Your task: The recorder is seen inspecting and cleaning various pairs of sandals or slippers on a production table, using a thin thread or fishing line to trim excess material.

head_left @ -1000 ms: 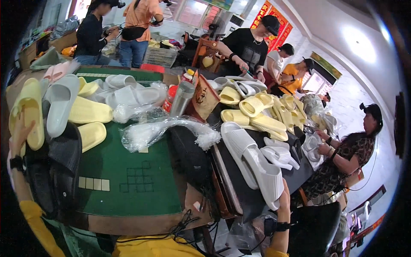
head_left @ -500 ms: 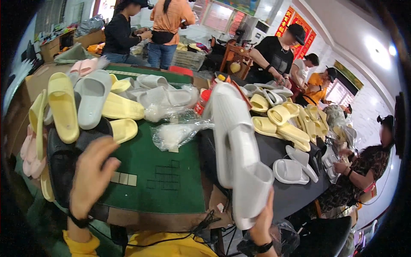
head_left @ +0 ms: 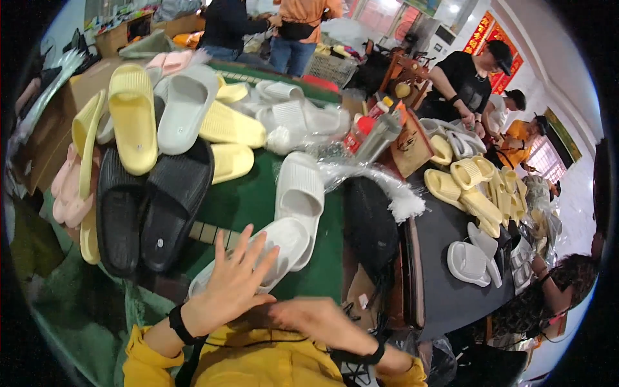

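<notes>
Head view: white slippers lie just beyond the left hand.

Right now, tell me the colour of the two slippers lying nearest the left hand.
White slippers, on the green mat by the left hand; head view.

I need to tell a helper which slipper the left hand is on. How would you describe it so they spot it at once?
Start at the green table mat in front of the person in yellow sleeves. Two white slippers lie on it; take the nearer white slipper, by the table's front edge, partly under the spread left hand. Unlike the upper white slipper, it lies slanted, right of the black slippers.
</notes>
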Demonstrator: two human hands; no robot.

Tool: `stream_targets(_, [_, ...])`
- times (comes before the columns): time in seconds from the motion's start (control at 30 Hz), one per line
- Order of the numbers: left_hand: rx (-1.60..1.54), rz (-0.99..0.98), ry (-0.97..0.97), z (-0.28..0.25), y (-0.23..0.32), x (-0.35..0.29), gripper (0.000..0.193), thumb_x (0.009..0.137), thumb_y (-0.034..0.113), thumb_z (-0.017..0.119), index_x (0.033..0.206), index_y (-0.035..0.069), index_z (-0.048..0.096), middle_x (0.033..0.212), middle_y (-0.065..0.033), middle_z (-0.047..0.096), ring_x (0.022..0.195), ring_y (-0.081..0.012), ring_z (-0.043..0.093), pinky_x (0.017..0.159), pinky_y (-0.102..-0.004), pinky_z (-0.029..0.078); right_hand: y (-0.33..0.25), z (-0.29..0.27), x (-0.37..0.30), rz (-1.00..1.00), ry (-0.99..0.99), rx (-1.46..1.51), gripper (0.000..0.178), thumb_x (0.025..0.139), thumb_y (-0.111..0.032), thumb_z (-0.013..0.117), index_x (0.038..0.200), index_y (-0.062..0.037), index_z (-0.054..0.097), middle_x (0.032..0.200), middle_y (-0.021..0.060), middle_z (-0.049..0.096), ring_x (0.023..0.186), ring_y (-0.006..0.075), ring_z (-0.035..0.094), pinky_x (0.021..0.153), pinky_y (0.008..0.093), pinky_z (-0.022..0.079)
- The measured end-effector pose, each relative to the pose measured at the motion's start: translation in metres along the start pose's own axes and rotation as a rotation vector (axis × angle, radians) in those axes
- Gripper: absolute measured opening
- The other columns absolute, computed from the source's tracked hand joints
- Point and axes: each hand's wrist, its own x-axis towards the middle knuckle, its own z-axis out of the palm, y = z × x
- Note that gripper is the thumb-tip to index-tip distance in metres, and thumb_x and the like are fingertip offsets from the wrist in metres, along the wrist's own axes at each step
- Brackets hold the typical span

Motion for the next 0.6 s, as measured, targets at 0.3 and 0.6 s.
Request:
stream_targets(0.3, [-0.010, -0.204, 0.091, 0.013, 0.005, -0.029, 0.081, 0.066, 0.037, 0.085, 0.133, 0.007, 0.052, 0.154, -0.0244, 0.023, 0.140, -0.0479, 0.023, 0.103, -0.0653, 0.033, 0.039, -0.116, 0.139, -0.193, 0.409, -0.808, 0.080, 0.078, -0.014, 0.071, 0.149, -0.0132, 0.035, 0.148, 0.0289, 0.035, 0.139, 0.0420, 0.031, 0.115, 0.0440, 0.027])
stream_targets(0.6, [-0.276, -0.255, 0.240, 0.018, -0.014, -0.034, 0.033, 0.081, 0.021, 0.073, 0.099, 0.000, 0.054, 0.123, -0.0222, 0.051, 0.106, -0.0399, 0.056, 0.090, -0.0447, 0.048, 0.065, -0.118, 0.133, -0.141, 0.314, -0.916, 0.077, 0.069, 0.009, 0.056, 0.142, -0.0113, 0.044, 0.134, 0.0253, 0.046, 0.125, 0.0429, 0.044, 0.109, 0.0446, 0.037])
